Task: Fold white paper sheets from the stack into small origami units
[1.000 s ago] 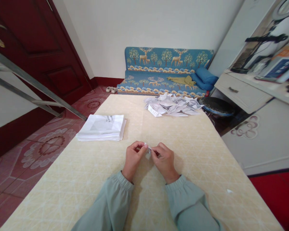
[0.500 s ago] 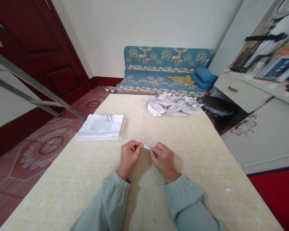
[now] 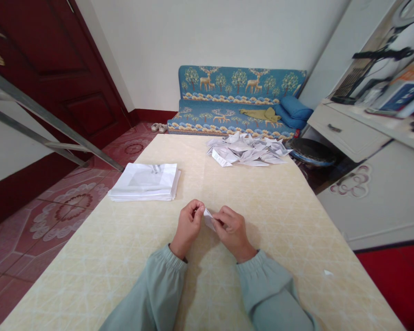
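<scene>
While I watch, left hand (image 3: 188,225) and right hand (image 3: 232,230) both pinch a small folded paper (image 3: 209,217) — nearly touching, probably to steady its crease.

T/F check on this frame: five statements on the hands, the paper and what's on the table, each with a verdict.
1. The left hand and right hand both pinch the small white paper. True.
2. The stack of white sheets lies at the right edge of the table. False: it lies at the left edge.
3. A pile of folded papers sits at the table's far end. True.
4. The left hand rests on the stack of white sheets. False: it is apart from it, nearer the person.
5. A white scrap lies near the table's right edge. True.
</scene>
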`<action>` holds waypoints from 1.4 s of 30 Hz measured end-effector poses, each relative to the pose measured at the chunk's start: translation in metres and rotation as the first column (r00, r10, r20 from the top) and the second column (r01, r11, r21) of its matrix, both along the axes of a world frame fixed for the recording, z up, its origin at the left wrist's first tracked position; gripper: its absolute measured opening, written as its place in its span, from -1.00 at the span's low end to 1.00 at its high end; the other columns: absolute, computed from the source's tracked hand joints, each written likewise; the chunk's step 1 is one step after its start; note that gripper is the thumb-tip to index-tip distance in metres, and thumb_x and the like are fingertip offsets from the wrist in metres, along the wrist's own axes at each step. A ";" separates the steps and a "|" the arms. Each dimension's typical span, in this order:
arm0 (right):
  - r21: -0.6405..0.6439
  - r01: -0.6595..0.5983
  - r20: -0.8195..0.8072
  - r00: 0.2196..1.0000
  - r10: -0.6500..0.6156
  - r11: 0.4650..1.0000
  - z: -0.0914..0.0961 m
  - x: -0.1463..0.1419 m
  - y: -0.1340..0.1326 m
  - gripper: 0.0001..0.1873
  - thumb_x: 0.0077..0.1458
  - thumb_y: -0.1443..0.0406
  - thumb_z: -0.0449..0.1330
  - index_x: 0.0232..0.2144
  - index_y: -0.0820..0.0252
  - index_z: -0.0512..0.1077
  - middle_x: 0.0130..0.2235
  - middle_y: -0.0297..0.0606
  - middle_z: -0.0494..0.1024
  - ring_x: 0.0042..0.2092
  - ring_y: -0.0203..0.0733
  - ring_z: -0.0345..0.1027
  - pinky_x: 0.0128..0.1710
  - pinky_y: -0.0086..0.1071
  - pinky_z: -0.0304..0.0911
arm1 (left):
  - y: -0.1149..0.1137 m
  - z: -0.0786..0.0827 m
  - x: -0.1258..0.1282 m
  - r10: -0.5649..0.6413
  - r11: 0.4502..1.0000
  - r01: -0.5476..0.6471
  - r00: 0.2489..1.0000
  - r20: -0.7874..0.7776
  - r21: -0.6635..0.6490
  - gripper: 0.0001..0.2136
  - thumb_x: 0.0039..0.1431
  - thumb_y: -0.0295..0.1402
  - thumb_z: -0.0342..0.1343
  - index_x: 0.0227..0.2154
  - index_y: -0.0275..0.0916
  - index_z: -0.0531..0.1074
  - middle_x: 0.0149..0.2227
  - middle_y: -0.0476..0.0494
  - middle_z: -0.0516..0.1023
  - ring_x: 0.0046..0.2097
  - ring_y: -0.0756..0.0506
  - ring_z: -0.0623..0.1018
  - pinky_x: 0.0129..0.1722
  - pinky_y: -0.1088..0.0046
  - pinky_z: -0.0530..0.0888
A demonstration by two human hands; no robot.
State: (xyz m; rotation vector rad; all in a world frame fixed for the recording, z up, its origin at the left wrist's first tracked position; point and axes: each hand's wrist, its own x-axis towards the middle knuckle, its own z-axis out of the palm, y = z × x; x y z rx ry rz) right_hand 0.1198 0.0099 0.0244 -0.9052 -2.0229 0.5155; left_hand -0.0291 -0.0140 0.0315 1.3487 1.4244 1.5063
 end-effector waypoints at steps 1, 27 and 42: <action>-0.024 -0.002 -0.025 1.000 0.001 1.000 -0.001 0.000 0.000 -0.85 0.03 0.40 0.13 -0.48 0.16 0.48 -0.52 -0.38 0.28 -0.48 -0.35 0.19 -0.48 -0.46 0.07 | 0.000 0.000 0.000 -0.013 1.000 0.014 1.000 0.027 -0.007 -0.83 0.14 -0.31 0.02 -0.51 -0.26 0.30 -0.54 0.04 0.26 -0.45 0.03 0.29 -0.43 0.56 0.26; 0.029 -0.054 0.058 0.997 0.053 0.998 0.002 -0.001 -0.001 -0.80 0.11 0.36 0.07 -0.45 0.15 0.48 -0.50 -0.35 0.25 -0.45 -0.30 0.17 -0.44 -0.44 0.07 | 0.003 -0.007 -0.003 -0.076 0.995 0.089 0.957 0.279 -0.036 -0.82 -0.02 -0.27 0.21 -0.54 -0.29 0.41 -0.43 -0.09 0.48 -0.37 -0.02 0.44 -0.35 0.50 0.37; -0.075 -0.030 -0.043 0.999 0.027 0.997 0.001 -0.005 -0.003 -0.83 0.06 0.39 0.12 -0.48 0.14 0.49 -0.51 -0.38 0.27 -0.47 -0.33 0.20 -0.47 -0.46 0.08 | 0.005 -0.009 -0.001 -0.009 1.000 0.020 0.908 0.419 -0.020 -0.77 -0.11 -0.35 0.28 -0.46 -0.26 0.31 -0.50 0.04 0.40 -0.45 0.06 0.39 -0.43 0.59 0.31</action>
